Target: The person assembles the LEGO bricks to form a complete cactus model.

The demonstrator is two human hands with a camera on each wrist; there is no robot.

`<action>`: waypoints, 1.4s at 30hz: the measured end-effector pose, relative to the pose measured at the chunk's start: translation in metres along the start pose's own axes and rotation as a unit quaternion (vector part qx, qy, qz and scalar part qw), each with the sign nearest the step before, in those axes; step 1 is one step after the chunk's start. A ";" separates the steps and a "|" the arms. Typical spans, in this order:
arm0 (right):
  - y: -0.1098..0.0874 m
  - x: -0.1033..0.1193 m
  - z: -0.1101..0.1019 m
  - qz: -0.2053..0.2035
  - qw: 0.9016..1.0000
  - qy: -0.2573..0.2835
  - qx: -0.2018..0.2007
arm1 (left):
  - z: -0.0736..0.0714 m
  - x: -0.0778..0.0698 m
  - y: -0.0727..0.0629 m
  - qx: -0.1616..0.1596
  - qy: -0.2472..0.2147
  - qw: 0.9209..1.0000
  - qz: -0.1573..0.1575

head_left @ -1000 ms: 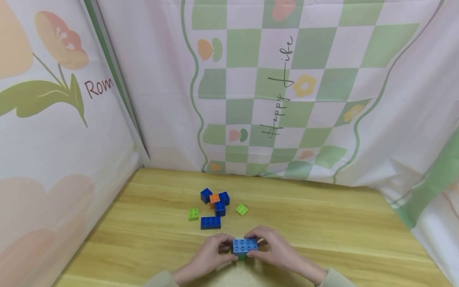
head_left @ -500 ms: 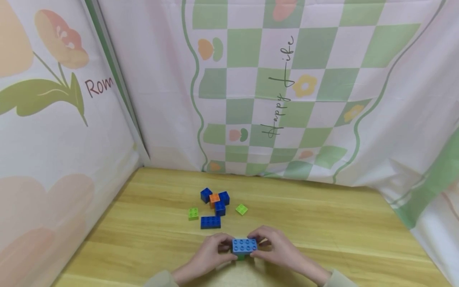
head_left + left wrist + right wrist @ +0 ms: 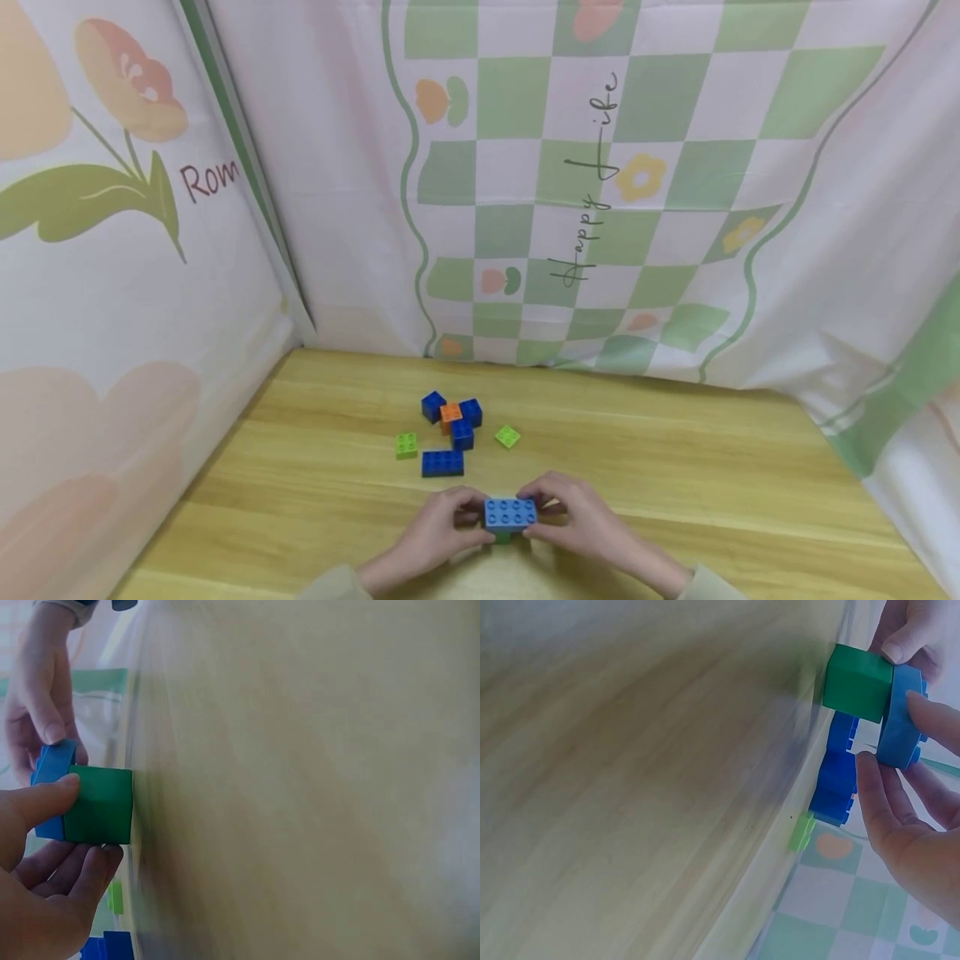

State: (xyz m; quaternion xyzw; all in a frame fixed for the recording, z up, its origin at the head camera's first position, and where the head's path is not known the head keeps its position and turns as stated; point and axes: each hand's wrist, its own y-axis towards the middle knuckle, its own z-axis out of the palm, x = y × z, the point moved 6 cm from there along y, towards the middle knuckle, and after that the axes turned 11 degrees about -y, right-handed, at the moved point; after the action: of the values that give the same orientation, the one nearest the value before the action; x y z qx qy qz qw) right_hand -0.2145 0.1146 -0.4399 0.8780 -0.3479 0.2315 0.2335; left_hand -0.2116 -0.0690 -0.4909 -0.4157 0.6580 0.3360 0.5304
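A light blue brick [image 3: 511, 514] with two rows of studs sits on top of a green block [image 3: 101, 806], near the front of the table. My left hand [image 3: 438, 527] grips the stack from the left, its thumb where blue and green meet and its fingertips against the green block's far side. From the right, my right hand [image 3: 581, 518] pinches the overhanging end of the blue brick between thumb and fingers. Seen from the right wrist, the blue brick [image 3: 900, 720] reaches past the green block on that side. From above, the blue brick hides most of the green one.
Beyond the hands lie a long dark blue brick [image 3: 442, 463], several small dark blue bricks [image 3: 462, 434] and an orange brick [image 3: 450, 415]. Lime green bricks lie left [image 3: 406, 445] and right [image 3: 507, 437] of them. A patterned curtain [image 3: 570, 208] hangs behind the wooden table [image 3: 675, 467].
My right fingers have shifted slightly outward at the blue brick's right end. The left hand keeps its grip, and the loose bricks lie as before.
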 end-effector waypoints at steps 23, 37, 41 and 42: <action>0.002 0.001 0.000 0.006 1.000 0.003 0.000 | -0.014 -0.001 -0.005 -0.003 -0.007 1.000 -0.009; 0.002 -0.002 0.002 0.019 1.000 0.011 0.010 | -0.057 -0.010 -0.005 -0.060 0.019 0.998 0.006; 0.001 -0.002 0.002 0.019 1.000 0.012 0.010 | -0.072 -0.017 -0.002 -0.086 0.036 0.995 0.022; 0.001 -0.002 0.002 0.019 1.000 0.012 0.010 | -0.075 -0.018 -0.001 -0.092 0.041 0.994 0.029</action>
State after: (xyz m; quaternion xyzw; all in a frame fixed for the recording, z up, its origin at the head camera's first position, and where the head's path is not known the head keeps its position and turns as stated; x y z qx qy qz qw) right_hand -0.2161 0.1135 -0.4423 0.8707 -0.3589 0.2503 0.2244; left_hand -0.2404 -0.1323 -0.4569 -0.4574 0.6571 0.3929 0.4524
